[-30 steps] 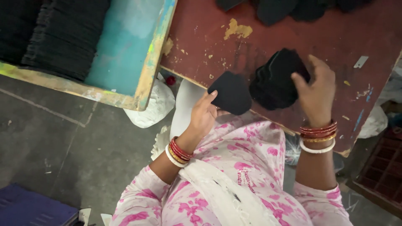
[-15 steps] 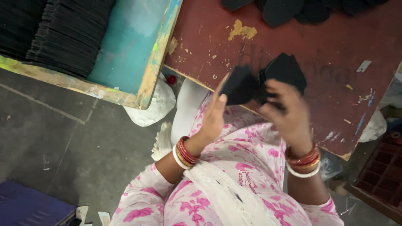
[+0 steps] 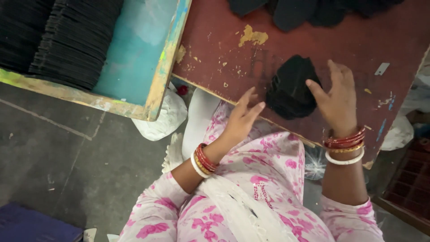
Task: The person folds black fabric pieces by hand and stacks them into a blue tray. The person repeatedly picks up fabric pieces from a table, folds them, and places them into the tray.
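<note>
A small stack of black foam-like cut pieces [image 3: 289, 89] lies on the worn red table [image 3: 358, 36] near its front edge. My right hand [image 3: 338, 101] rests against the stack's right side, thumb on its edge and fingers spread. My left hand [image 3: 242, 118] hovers just left of the stack at the table's edge, flat, with straight fingers and nothing in it. Both wrists wear red, gold and white bangles. My lap in pink-flowered cloth fills the lower middle.
A teal board [image 3: 134, 49] with a paint-streaked rim holds rows of stacked black pieces [image 3: 67, 40] at the upper left. More loose black pieces [image 3: 304, 11] lie at the table's far edge. White bags [image 3: 163, 112] sit under the table; a dark red crate [image 3: 412, 183] stands at right.
My left hand held a single black piece; it brought it to the stack and let go. The stack, held by my right hand before, now lies on the table.
</note>
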